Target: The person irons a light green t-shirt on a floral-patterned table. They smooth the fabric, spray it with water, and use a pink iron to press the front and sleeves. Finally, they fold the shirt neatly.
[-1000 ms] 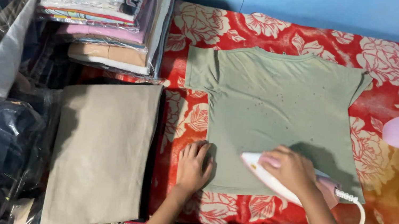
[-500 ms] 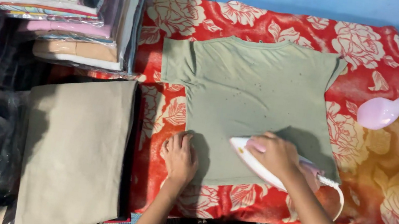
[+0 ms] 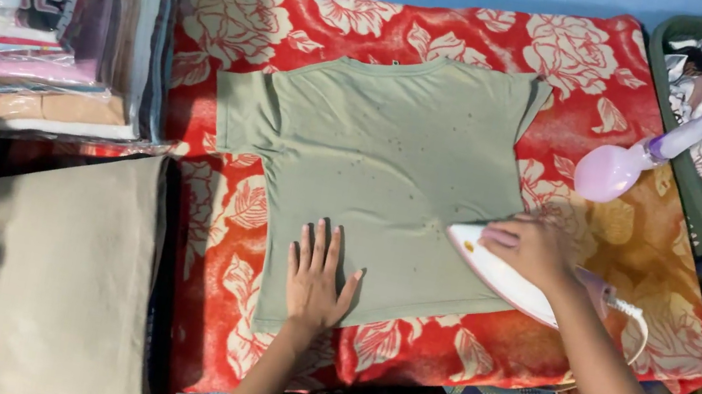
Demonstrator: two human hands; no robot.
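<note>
Green cotton shirt (image 3: 385,165) could scorch or crease if my right hand (image 3: 532,248), gripping the iron (image 3: 508,280), lingers while my flat, spread left hand (image 3: 316,279) slips.

The olive T-shirt (image 3: 394,166) is looking like soft, matt knit cloth; the iron (image 3: 507,285) is showing smooth, glossy white plastic; the floral cover (image 3: 323,21) is appearing plush; the spray bottle (image 3: 638,159) is gleaming as translucent plastic.
</note>
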